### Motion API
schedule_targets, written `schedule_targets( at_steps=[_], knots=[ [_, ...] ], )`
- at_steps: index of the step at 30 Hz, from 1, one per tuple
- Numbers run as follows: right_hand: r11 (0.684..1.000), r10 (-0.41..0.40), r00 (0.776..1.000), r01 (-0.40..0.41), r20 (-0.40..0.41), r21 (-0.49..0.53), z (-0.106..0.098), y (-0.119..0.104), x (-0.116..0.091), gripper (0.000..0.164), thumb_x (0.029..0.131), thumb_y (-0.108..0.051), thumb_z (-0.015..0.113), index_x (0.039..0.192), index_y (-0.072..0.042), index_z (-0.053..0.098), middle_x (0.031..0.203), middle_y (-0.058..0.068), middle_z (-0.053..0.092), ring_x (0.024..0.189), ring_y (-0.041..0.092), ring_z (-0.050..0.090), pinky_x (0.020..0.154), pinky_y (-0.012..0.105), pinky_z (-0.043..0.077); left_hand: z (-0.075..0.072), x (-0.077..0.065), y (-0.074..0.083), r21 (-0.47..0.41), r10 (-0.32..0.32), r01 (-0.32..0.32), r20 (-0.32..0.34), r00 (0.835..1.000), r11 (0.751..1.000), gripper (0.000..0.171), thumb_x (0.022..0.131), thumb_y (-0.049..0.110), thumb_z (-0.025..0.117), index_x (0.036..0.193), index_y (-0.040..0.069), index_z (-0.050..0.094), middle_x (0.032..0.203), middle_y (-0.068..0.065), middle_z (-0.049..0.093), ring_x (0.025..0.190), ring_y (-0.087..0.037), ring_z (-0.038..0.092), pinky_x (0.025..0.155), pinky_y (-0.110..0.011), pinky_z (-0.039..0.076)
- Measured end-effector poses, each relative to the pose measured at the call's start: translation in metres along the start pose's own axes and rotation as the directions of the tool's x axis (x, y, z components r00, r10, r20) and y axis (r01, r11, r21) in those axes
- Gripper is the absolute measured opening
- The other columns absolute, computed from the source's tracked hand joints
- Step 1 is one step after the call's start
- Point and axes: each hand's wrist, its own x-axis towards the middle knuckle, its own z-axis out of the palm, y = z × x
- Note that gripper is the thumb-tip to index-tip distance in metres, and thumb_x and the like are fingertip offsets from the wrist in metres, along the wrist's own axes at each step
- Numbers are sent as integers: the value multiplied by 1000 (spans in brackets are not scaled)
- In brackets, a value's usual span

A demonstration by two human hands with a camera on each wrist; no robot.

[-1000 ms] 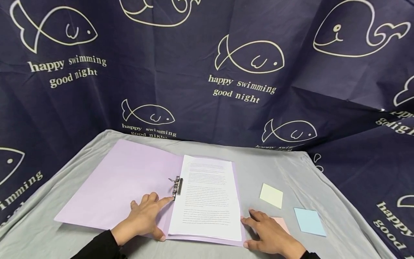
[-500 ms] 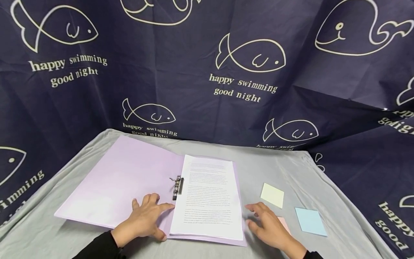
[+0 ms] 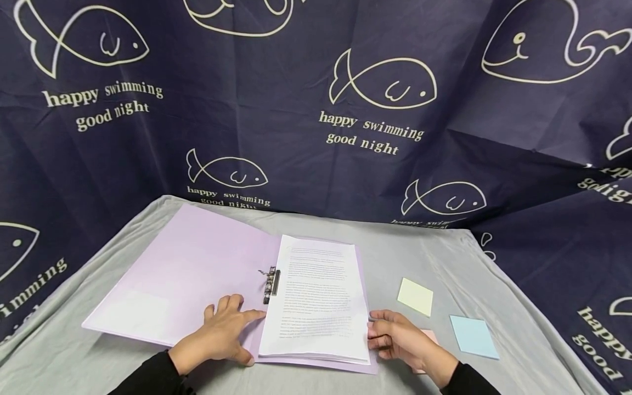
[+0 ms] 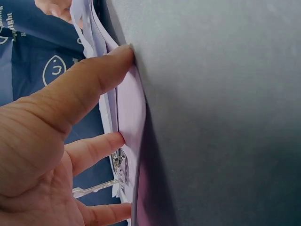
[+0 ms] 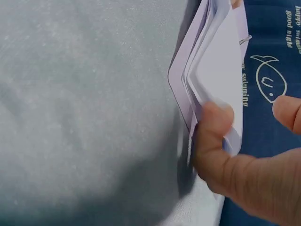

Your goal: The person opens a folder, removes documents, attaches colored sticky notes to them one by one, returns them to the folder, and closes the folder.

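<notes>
A lilac folder (image 3: pixel 217 236) lies open, with a stack of printed sheets (image 3: pixel 316 296) on its right half. Beside the sheets, near the spine, sits a metal clip (image 3: pixel 269 285). My left hand (image 3: pixel 222 332) spreads over the folder, index fingertip at the sheets' left edge and thumb at the folder's lower edge. My right hand (image 3: pixel 400 337) has its fingers curled at the sheets' right edge. In the right wrist view, a bent finger (image 5: pixel 216 117) grips the sheet edges, which bow and fan apart above the folder cover.
Right of the folder lie a pale yellow sticky note pad (image 3: pixel 416 297) and a light blue pad (image 3: pixel 474 337). A pink pad (image 3: pixel 430 334) is partly hidden under my right hand. Grey cloth (image 3: pixel 390 258) covers the table; a dark blue printed curtain (image 3: pixel 296 109) hangs behind.
My right hand came off the folder's right edge, turned, and now curls at the sheets' right edge, which fan slightly. My left index fingertip slid down from the clip.
</notes>
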Motion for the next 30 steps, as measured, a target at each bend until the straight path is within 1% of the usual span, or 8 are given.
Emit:
schedule_targets(
  at_steps=[4,8,11,15,20,24,27,30],
  knots=[
    [1000,16,1000,-16,-3,24,-1,1,6,56,96,-19,54,137,11,32,78,-7,61,67,5,60,59,24,38,1,1,-1,23,5,-5,-12,1000,1000,89,46,30,99,129,17,70,130,-24,46,122,-43,37,96,-74,25],
    [999,16,1000,-16,18,45,-3,3,11,26,95,-19,53,114,-1,48,73,-10,57,62,3,55,55,22,36,2,0,-2,30,19,-18,-20,1000,999,89,46,32,99,129,17,70,131,-24,46,123,-44,38,96,-73,26],
    [999,9,1000,-10,19,44,-3,3,13,10,96,-19,54,99,-10,51,69,-10,53,60,2,52,54,21,36,4,-1,-3,29,26,-25,-23,999,999,90,46,33,98,129,17,70,132,-25,46,123,-45,38,96,-74,26],
    [1000,-7,1000,8,-20,17,0,2,13,13,95,-18,54,101,-8,50,69,-9,50,62,4,49,55,21,37,5,-2,-4,30,24,-23,-31,999,999,89,46,33,98,129,17,70,132,-25,46,124,-45,38,97,-75,26],
    [999,-20,998,22,-59,31,4,3,15,34,94,-18,55,117,3,42,74,-6,54,66,5,55,59,21,47,6,-4,-6,30,22,-21,-38,999,999,89,46,34,98,129,17,70,132,-25,47,124,-45,38,97,-74,26],
    [998,-22,998,25,-54,59,6,2,16,44,95,-18,55,124,8,35,75,-3,58,64,6,55,57,19,48,6,-4,-7,20,30,-30,-35,999,999,89,46,34,98,129,17,70,133,-25,46,125,-45,37,97,-74,25],
    [999,-29,998,31,-57,36,7,2,17,28,95,-16,56,112,3,44,73,-4,57,61,5,53,53,16,45,7,-4,-9,7,37,-37,-33,999,999,90,47,36,98,130,16,69,134,-26,45,126,-46,36,98,-75,24],
    [999,-42,997,41,-70,-8,7,1,19,10,95,-12,56,90,-8,49,69,-5,54,56,3,51,48,14,41,8,-5,-9,-4,43,-43,-40,998,999,92,47,41,98,130,16,69,136,-29,45,128,-47,35,98,-78,22]
  ],
)
